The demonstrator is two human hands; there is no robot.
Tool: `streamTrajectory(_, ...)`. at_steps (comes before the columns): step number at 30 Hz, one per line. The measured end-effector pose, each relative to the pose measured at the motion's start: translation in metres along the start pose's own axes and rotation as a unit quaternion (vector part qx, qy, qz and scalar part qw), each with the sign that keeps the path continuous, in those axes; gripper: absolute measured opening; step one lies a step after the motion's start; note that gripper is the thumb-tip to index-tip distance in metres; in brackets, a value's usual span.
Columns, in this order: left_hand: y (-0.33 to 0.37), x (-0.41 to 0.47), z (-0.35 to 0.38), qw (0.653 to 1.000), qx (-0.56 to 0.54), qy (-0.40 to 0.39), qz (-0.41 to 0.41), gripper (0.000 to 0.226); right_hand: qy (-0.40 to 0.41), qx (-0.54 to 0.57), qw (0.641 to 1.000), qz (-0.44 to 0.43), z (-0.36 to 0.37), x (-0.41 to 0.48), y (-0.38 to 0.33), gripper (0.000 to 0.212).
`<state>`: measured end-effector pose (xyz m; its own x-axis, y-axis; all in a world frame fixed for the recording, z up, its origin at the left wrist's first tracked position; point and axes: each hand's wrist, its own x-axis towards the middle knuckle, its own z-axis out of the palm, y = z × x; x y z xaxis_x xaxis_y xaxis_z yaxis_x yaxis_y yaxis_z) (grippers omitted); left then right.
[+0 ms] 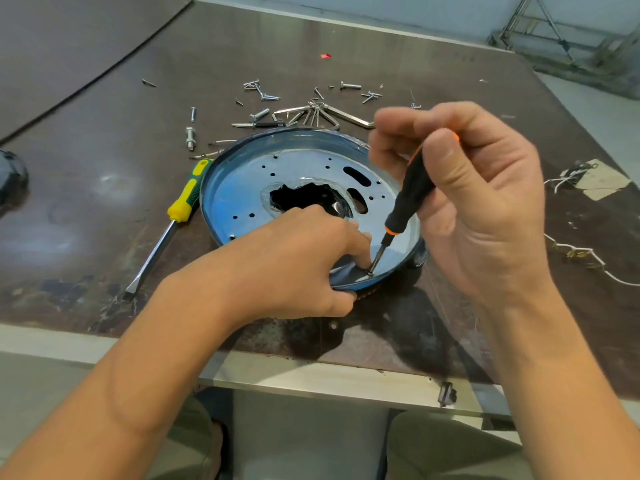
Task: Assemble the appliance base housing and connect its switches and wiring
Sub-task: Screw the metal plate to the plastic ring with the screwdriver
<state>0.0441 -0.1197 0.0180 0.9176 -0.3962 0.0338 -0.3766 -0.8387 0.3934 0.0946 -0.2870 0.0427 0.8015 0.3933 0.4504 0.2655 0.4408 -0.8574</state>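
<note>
The base housing [242, 188] sits mid-worktop [104, 168], and the left hand [294, 265] has its grip clamped on the rim at five o'clock, fingers curled by the tool tip. The right hand [478, 202], grip closed round the black-and-orange screwdriver [410, 192], holds it tilted, tip down on the housing beside those fingers. At nine o'clock of the housing lies a yellow-green screwdriver [173, 220]; loose screws [263, 95] and hex keys [329, 114] scatter at twelve.

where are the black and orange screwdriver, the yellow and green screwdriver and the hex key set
black and orange screwdriver [410, 194], head view, middle of the black handle
yellow and green screwdriver [179, 209], head view, yellow end of the handle
hex key set [348, 116], head view, long arm of the largest key
</note>
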Motion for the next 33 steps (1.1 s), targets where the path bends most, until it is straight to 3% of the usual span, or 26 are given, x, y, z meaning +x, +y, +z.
streamTrajectory(4, 0.0, 0.001, 0.0, 1.0, -0.006, -0.008, 0.004, 0.042, 0.045, -0.036, 0.998, -0.013, 0.002, 0.002, 0.001, 0.021)
streamTrajectory(8, 0.0, 0.002, -0.001, 1.0, -0.002, -0.014, 0.007, 0.04, 0.024, 0.027, 0.998, 0.053, -0.006, 0.002, -0.002, 0.034)
streamTrajectory(12, 0.0, 0.001, -0.002, 1.0, 0.003, -0.01, 0.004, 0.044, -0.009, -0.019, 0.999, 0.033, -0.002, -0.002, -0.004, 0.018)
streamTrajectory(16, 0.001, 0.001, -0.002, 1.0, -0.003, -0.013, 0.002, 0.04, 0.032, -0.013, 0.999, 0.011, 0.006, 0.0, 0.002, 0.023)
streamTrajectory(20, 0.002, 0.001, -0.003, 1.0, 0.006, -0.012, 0.002, 0.039, 0.014, 0.057, 0.996, 0.07, -0.003, 0.0, 0.002, 0.032)
streamTrajectory(23, 0.003, 0.002, -0.005, 1.0, 0.008, -0.013, 0.003, 0.043, -0.027, 0.001, 0.999, 0.038, -0.003, -0.004, 0.004, 0.019)
streamTrajectory(27, 0.004, 0.001, -0.004, 1.0, 0.016, -0.013, -0.001, 0.044, 0.014, -0.031, 0.999, 0.009, 0.002, -0.003, 0.009, 0.027)
streamTrajectory(30, 0.004, -0.001, -0.004, 1.0, 0.026, -0.001, 0.001, 0.041, 0.0, 0.022, 0.999, 0.039, -0.002, -0.002, 0.008, 0.016)
streamTrajectory(33, 0.003, 0.001, -0.005, 1.0, 0.02, -0.013, 0.0, 0.043, -0.015, 0.046, 0.998, 0.043, -0.004, -0.002, 0.005, 0.028)
